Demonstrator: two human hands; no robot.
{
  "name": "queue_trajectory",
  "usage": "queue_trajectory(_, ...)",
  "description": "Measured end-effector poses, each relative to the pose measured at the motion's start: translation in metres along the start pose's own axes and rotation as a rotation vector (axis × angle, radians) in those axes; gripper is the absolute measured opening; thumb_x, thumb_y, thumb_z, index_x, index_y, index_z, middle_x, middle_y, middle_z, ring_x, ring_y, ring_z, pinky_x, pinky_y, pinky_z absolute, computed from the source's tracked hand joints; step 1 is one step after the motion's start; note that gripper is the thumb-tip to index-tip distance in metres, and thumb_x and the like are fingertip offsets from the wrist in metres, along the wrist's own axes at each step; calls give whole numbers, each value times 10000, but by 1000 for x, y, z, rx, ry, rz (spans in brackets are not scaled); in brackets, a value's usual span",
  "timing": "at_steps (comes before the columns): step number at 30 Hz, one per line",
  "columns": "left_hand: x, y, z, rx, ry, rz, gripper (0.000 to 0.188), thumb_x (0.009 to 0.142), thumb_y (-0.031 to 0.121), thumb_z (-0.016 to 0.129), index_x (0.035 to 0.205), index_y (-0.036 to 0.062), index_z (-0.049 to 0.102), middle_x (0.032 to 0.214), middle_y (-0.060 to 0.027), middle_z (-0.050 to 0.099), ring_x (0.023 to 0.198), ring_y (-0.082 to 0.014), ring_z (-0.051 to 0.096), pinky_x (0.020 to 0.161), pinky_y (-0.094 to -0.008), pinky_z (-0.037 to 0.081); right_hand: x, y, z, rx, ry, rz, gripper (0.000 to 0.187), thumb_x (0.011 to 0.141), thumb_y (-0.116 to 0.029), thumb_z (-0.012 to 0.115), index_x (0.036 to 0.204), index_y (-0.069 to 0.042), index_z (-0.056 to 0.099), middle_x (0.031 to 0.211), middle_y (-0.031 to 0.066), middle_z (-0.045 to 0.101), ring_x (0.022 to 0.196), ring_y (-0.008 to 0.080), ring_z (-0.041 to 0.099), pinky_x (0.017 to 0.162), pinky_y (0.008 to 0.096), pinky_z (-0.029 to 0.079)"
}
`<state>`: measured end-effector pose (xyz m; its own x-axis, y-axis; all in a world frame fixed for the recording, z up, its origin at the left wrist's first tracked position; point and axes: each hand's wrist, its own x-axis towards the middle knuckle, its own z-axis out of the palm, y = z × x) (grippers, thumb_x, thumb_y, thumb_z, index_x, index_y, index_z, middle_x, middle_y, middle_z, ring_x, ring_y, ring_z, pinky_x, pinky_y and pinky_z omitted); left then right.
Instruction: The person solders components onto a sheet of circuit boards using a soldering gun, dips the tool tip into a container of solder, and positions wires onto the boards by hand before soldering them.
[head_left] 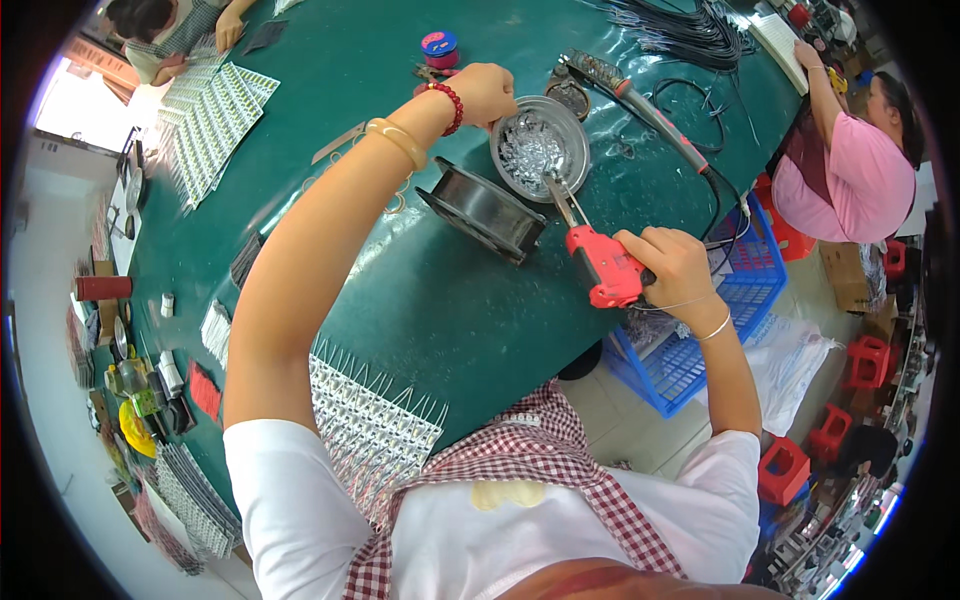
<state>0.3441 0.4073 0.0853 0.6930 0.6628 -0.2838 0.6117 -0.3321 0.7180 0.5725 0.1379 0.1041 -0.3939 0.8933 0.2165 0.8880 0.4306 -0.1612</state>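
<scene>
My right hand (672, 268) is wrapped around the handle of a red and black soldering gun (606, 268). Its metal front end reaches over the near rim of a round metal bowl (579, 160), where silvery bits (530, 150) lie. At the bowl's far left rim, my left hand (484, 96) is closed, its fingertips gripping the edge. Between my arms a black spool (482, 212) lies on its side, just left of the bowl. Beyond the bowl is a soldering iron (660, 125) with a grey and pink handle, near a small round tin (568, 98).
A green table (420, 300) holds panels of small parts (365, 420), black cables (680, 35) and a round pink and blue container (440, 48). A blue crate (655, 375) stands beside the table's right edge. Co-workers sit at the far left and the right (850, 185).
</scene>
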Motion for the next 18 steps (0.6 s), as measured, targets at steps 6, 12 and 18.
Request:
queue_trajectory(6,3,9,-2,104,4,60,176,873,159,644,799,5,602,694,-82,661,643,-163,671,622,-317,535,5,1,2,-15,127,23,461,649,-101,768,1100,-123,675,742,55,529,659,256,582,603,377,463)
queue_trajectory(12,-1,14,2,134,51,100,174,868,145,635,780,2,590,681,-84,647,643,-173,671,641,-330,536,-6,-9,12,82,66,21,460,650,-109,782,1098,-113,676,735,54,524,648,258,578,592,373,453)
queue_trajectory(18,-3,14,2,134,72,122,183,865,141,635,767,-1,577,679,-87,643,644,-179,672,650,-334,537,1,-1,9,34,153,60,499,629,-150,808,1109,-111,676,743,57,535,656,262,585,595,376,455)
